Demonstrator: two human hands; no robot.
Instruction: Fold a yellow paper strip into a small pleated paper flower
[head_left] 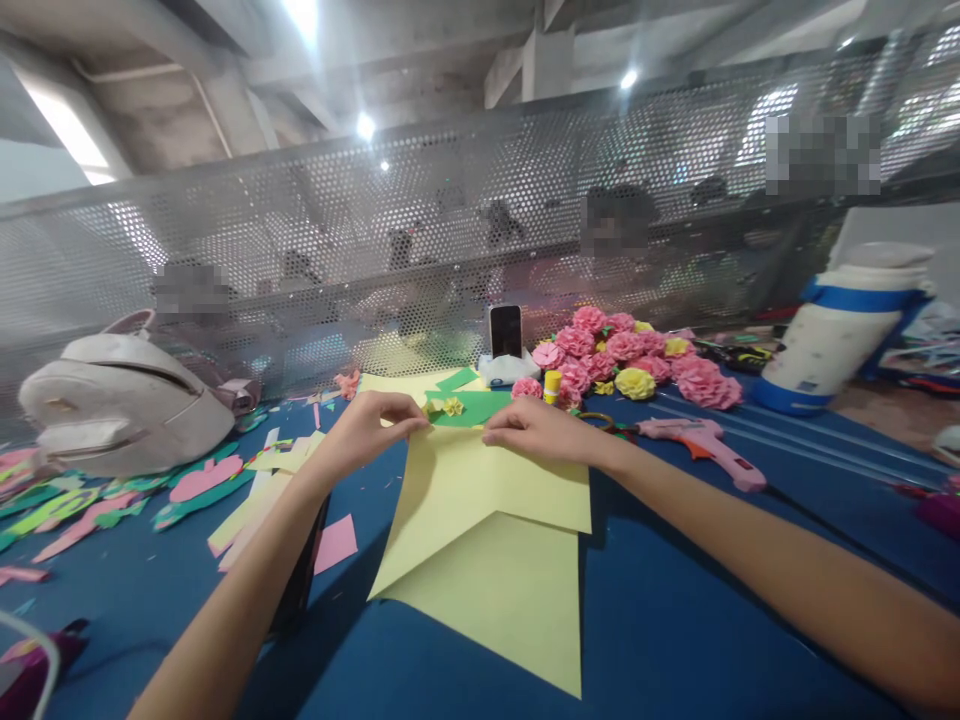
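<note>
Left hand (367, 425) and right hand (536, 430) pinch the smooth, folded yellow paper (487, 530) flat.

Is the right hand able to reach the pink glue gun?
Probably yes. The glue gun lies on the table just right of the right hand, and nothing blocks the way. The hand pinches the yellow paper, so it would have to let go first.

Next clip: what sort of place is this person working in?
Probably a shared craft workshop: the left hand and right hand pinch yellow paper on a blue table, with paper flowers and a pink glue gun nearby, and people beyond a perforated metal screen.
</note>
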